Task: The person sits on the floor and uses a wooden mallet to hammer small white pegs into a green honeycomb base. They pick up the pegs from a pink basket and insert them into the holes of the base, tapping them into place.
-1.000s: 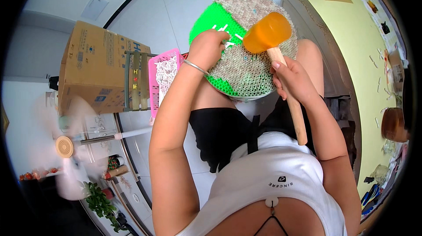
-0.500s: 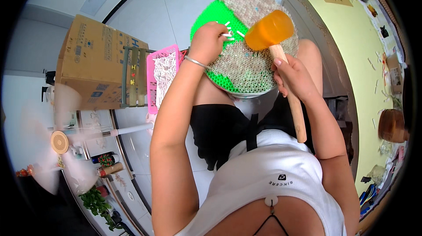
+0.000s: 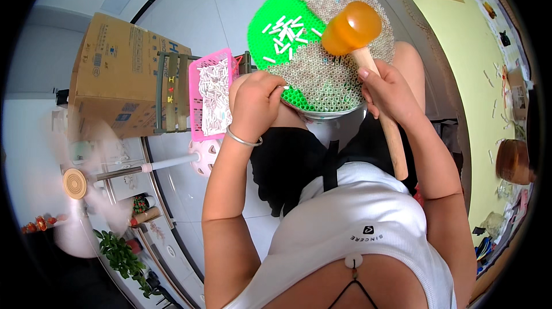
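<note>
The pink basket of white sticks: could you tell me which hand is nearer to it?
Left. The left hand is just beside the pink basket, at the round board's edge; the right hand grips the mallet handle farther away.

A round perforated board (image 3: 322, 73) rests on the person's knees, small pegs (image 3: 286, 28) scattered on it. To its left a basket (image 3: 195, 119) of pegs sits beside a cardboard box (image 3: 112, 73). A fan (image 3: 75, 183) stands nearer, lower left. A table (image 3: 460, 61) runs along the right.
</note>
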Demonstrator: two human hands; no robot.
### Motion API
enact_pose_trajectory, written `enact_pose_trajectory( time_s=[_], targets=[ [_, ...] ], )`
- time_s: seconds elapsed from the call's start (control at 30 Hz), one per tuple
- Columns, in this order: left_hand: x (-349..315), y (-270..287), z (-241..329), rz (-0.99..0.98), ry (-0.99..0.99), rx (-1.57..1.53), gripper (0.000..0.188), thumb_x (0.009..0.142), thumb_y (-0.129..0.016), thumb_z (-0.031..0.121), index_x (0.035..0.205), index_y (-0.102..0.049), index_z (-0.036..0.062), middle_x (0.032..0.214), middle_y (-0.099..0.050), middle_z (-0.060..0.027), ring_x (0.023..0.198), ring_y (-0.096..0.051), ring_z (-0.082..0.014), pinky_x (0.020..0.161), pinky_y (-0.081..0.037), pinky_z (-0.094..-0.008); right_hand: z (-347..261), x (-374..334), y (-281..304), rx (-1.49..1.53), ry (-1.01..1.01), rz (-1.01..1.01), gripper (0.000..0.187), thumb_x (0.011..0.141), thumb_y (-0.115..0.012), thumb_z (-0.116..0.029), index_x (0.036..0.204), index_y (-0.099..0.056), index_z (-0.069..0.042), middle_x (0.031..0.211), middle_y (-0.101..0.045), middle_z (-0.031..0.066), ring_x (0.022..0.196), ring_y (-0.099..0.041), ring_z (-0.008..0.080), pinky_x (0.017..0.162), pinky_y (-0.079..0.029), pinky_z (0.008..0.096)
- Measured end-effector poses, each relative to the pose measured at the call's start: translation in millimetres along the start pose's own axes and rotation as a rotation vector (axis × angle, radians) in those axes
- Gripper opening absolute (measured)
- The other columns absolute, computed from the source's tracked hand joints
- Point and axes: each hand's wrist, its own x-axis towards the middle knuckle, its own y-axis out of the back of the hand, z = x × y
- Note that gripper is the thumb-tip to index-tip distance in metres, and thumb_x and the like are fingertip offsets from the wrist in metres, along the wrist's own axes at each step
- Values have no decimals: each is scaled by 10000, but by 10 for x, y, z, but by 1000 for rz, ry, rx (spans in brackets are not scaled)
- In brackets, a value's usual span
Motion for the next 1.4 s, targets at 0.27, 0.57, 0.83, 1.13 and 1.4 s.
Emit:
enact_pose_trajectory(
  time_s=[0.27,0.57,0.83,1.13,1.4],
  targets=[
    [137,-40,104,-174,-69,209,99,744,-690,25,835,-657,45,764,-611,-138,736,-620,-339,655,-509,-418,-127,-171,-187,-170,-9,-81,308,988,-589,-287,916,-510,1,572,-495,-10,391,-468,80,373,-368,237],
    [55,-17,44,-155,226,-12,185,755,-712,14,925,-642,29,751,-642,-127,663,-649,-251,605,-519,-353,-247,-219,-355,-313,-22,-192,320,973,-613,-279,986,-550,35,591,-530,16,416,-504,84,397,-400,252],
    [-26,96,-335,139,174,16,240,770,-676,30,1009,-666,20,857,-655,-136,793,-633,-317,711,-513,-396,-528,-408,-547,-364,26,-287,340,957,-624,-281,989,-543,48,644,-592,96,487,-591,189,474,-470,326],
    [271,-128,-639,75,18,84,123,820,-666,58,931,-717,76,867,-631,-132,799,-616,-327,703,-507,-396,-499,-190,-616,-495,68,-204,274,991,-572,-279,980,-522,-9,621,-521,27,451,-499,93,421,-399,264],
    [32,90,-71,6,191,-267,131,804,-690,6,931,-695,39,821,-625,-109,740,-609,-276,670,-500,-347,-282,-266,-310,-260,23,-81,299,986,-595,-290,904,-522,-12,554,-492,-9,409,-461,75,395,-361,250]
  ],
)
